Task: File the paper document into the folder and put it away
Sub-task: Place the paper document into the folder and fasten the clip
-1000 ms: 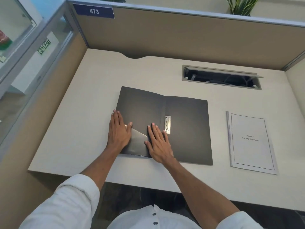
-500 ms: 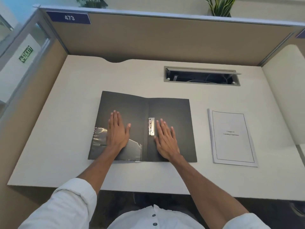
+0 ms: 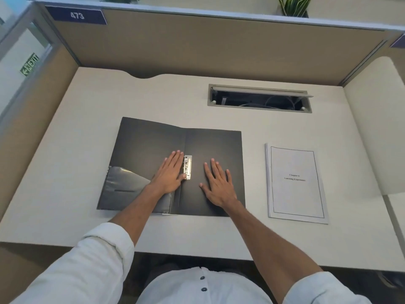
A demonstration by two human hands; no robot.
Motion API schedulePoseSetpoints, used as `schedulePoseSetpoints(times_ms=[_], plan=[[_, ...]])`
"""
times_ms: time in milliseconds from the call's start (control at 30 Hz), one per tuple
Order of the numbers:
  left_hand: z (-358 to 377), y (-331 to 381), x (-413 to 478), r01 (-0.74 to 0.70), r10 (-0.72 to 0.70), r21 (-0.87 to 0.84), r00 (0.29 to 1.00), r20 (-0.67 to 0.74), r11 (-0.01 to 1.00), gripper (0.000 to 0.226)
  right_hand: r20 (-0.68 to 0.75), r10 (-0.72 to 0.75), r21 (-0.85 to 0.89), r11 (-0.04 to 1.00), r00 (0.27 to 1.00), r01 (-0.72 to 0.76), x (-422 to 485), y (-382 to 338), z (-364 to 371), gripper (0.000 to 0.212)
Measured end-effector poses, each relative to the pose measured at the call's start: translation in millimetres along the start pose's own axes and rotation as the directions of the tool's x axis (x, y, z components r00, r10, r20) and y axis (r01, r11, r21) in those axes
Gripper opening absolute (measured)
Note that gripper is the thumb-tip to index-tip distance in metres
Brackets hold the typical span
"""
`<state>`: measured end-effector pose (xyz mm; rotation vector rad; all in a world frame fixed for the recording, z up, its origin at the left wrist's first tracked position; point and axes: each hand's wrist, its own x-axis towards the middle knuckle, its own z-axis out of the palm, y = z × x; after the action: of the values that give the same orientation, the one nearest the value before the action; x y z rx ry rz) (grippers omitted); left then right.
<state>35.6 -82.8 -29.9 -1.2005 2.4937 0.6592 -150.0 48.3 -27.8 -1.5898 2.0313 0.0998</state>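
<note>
Folder (image 3: 153, 150) lies open on the surface (image 3: 65, 172). My left hand (image 3: 169, 174) rests flat beside the metal clip (image 3: 188, 167); my right hand (image 3: 218, 185) rests flat on the right cover, both empty. Document (image 3: 295, 183) lies unfiled, well right. Filing, closing and storing remain.

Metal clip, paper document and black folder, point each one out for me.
metal clip (image 3: 188, 167), head view, middle of the bar.
paper document (image 3: 296, 183), head view, cover page centre.
black folder (image 3: 144, 148), head view, bare left flap.
</note>
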Motion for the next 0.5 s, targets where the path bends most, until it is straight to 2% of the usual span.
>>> schedulePoseSetpoints(times_ms=[233,500], plan=[[0.0,-5.2,3.1,0.017,-0.018,0.013,0.999,0.049,1.000,0.087,-0.021,0.025,0.010,1.000,0.999,-0.025,2.1,-2.5,3.9,0.077],[3.6,-4.0,2.9,0.046,-0.050,0.056,0.995,0.085,0.997,0.087,0.022,0.042,-0.005,0.999,0.999,-0.042,4.6,-7.2,4.6,0.076]])
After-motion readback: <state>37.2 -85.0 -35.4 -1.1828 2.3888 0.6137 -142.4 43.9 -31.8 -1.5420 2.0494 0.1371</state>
